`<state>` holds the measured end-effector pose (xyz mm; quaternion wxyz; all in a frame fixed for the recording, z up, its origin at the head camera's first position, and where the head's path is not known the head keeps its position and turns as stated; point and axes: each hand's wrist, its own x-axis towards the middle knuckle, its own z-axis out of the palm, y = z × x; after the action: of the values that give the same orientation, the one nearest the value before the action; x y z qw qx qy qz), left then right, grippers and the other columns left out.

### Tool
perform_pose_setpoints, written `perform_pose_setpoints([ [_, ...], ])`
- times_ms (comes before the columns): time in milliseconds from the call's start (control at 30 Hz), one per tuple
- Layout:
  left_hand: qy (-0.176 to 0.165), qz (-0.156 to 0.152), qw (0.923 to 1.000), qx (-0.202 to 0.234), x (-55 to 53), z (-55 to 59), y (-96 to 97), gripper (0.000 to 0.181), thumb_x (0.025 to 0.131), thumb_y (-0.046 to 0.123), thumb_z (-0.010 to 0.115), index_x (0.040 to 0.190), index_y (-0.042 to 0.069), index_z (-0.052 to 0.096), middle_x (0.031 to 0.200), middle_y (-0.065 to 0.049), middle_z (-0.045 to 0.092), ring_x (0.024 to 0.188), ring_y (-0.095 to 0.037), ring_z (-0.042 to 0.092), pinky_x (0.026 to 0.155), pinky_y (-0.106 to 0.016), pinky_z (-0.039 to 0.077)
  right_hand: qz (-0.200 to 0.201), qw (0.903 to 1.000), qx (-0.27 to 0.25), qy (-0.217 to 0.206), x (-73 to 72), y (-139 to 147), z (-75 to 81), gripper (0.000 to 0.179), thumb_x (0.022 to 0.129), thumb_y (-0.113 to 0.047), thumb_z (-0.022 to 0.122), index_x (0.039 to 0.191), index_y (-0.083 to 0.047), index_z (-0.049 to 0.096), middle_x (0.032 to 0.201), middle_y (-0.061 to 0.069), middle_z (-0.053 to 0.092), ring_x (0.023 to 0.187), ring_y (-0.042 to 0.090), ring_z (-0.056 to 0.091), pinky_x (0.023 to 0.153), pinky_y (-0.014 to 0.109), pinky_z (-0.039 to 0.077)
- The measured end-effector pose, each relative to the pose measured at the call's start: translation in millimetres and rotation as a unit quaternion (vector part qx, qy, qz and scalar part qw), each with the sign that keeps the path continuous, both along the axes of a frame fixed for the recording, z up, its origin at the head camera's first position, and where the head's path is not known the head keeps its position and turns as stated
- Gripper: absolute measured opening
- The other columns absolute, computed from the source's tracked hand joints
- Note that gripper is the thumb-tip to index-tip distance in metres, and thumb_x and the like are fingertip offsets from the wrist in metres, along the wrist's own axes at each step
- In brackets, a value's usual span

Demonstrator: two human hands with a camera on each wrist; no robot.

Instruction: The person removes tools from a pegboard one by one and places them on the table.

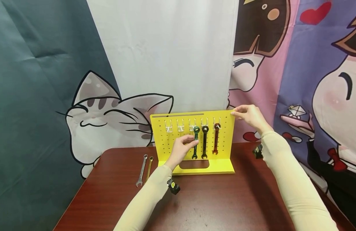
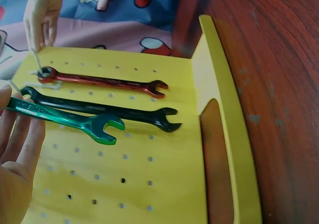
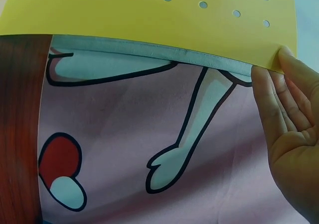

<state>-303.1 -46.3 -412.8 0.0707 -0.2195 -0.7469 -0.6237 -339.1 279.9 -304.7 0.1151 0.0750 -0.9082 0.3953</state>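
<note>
Green wrench: up in front of the yellow pegboard (image 1: pixel 229 138), open end pointing down (image 2: pixel 70 118), ring end right by the third hook from the left. Can't tell if it's actually on the hook, tbh.
Left hand: fingers (image 1: pixel 192 143) nearly closed, thumb and fingertips pinching the green wrench around its upper shaft. That's the left hand (image 1: pixel 181 148) reaching in from below.
Right hand: the right hand (image 1: pixel 251 116) has its thumb and fingers pinched together on the pegboard's top right corner.
Neighbors: a black wrench (image 1: pixel 204 142) just right of the green one, then a red wrench (image 1: pixel 216 139) past that. Both hang by their ring ends, open ends down.
Hooks: white hooks (image 1: pixel 169 127), five in a row along the upper part of the board. Black's on the fourth, red's on the fifth.
Board: upright on its own yellow base, with a cut-out low in the middle.
Off to the left: a silver wrench (image 1: pixel 141 171) and a gold wrench (image 1: pixel 150 165) lying side by side on the counter (image 1: pixel 209 199). The left sleeve (image 1: pixel 149 199) covers part of the gold one.
Backdrop: cartoon-print fabric (image 1: pixel 166 48), smiling cat and all.
</note>
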Motion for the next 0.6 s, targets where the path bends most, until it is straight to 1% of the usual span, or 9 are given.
perform_pose_setpoints([
  [67, 0.002, -0.005, 1.0000, -0.002, 2.5, 5.5, -1.4, 0.030, 0.090, 0.026, 0.078, 0.113, 0.007, 0.074, 0.106, -0.004, 0.074, 0.098, -0.016, 0.068, 0.086, -0.033, 0.057, -0.001, 1.0000, -0.002, -0.001, 0.3, 0.2, -0.5, 0.047, 0.094, -0.043, 0.072, 0.120, -0.005, 0.070, 0.116, 0.020, 0.071, 0.098, 0.034, 0.071, 0.100, 0.057, 0.047],
  [133, 0.005, -0.016, 0.9999, 0.004, 5.3, 12.6, -2.8, 0.031, 0.091, 0.025, 0.077, 0.115, 0.005, 0.073, 0.107, -0.007, 0.073, 0.098, -0.018, 0.068, 0.086, -0.033, 0.058, -0.001, 1.0000, -0.004, -0.001, 0.3, 0.5, -0.9, 0.047, 0.094, -0.043, 0.072, 0.120, -0.004, 0.070, 0.115, 0.020, 0.071, 0.097, 0.033, 0.072, 0.100, 0.056, 0.048],
  [200, 0.010, -0.020, 0.9997, 0.006, 7.8, 20.0, -4.8, 0.032, 0.091, 0.025, 0.077, 0.116, 0.005, 0.073, 0.108, -0.007, 0.073, 0.098, -0.019, 0.068, 0.085, -0.034, 0.059, -0.002, 1.0000, -0.006, 0.001, 0.0, 0.5, -1.0, 0.047, 0.093, -0.043, 0.072, 0.119, -0.004, 0.070, 0.114, 0.020, 0.072, 0.096, 0.031, 0.073, 0.099, 0.056, 0.048],
  [300, 0.024, -0.019, 0.9995, 0.005, 11.9, 32.3, -8.4, 0.032, 0.091, 0.026, 0.077, 0.116, 0.007, 0.073, 0.107, -0.006, 0.074, 0.098, -0.018, 0.068, 0.086, -0.034, 0.058, -0.002, 1.0000, -0.006, 0.003, -0.6, 0.2, -1.2, 0.047, 0.093, -0.044, 0.072, 0.119, -0.004, 0.071, 0.113, 0.019, 0.072, 0.095, 0.031, 0.073, 0.099, 0.055, 0.048],
  [367, 0.031, -0.017, 0.9994, 0.002, 14.1, 39.8, -11.0, 0.033, 0.091, 0.029, 0.077, 0.116, 0.008, 0.073, 0.107, -0.003, 0.074, 0.098, -0.017, 0.068, 0.086, -0.035, 0.057, -0.002, 1.0000, -0.006, 0.004, -0.8, -0.2, -1.3, 0.047, 0.093, -0.044, 0.072, 0.118, -0.004, 0.071, 0.113, 0.019, 0.072, 0.097, 0.033, 0.072, 0.100, 0.055, 0.048],
  [433, 0.038, -0.024, 0.9989, 0.011, 16.3, 47.2, -13.2, 0.032, 0.091, 0.029, 0.077, 0.116, 0.009, 0.073, 0.107, -0.003, 0.074, 0.099, -0.017, 0.069, 0.087, -0.036, 0.057, -0.002, 1.0000, -0.007, 0.002, -0.7, -0.6, -1.3, 0.048, 0.093, -0.044, 0.071, 0.118, -0.004, 0.071, 0.113, 0.019, 0.072, 0.099, 0.036, 0.071, 0.100, 0.055, 0.048],
  [600, 0.042, -0.037, 0.9974, 0.045, 21.1, 61.3, -19.2, 0.032, 0.091, 0.024, 0.077, 0.114, 0.002, 0.072, 0.105, -0.005, 0.075, 0.097, -0.020, 0.070, 0.086, -0.038, 0.058, 0.000, 1.0000, -0.007, 0.001, 0.1, -1.3, -0.5, 0.047, 0.094, -0.043, 0.071, 0.119, -0.003, 0.070, 0.114, 0.020, 0.072, 0.101, 0.038, 0.071, 0.101, 0.056, 0.047],
])
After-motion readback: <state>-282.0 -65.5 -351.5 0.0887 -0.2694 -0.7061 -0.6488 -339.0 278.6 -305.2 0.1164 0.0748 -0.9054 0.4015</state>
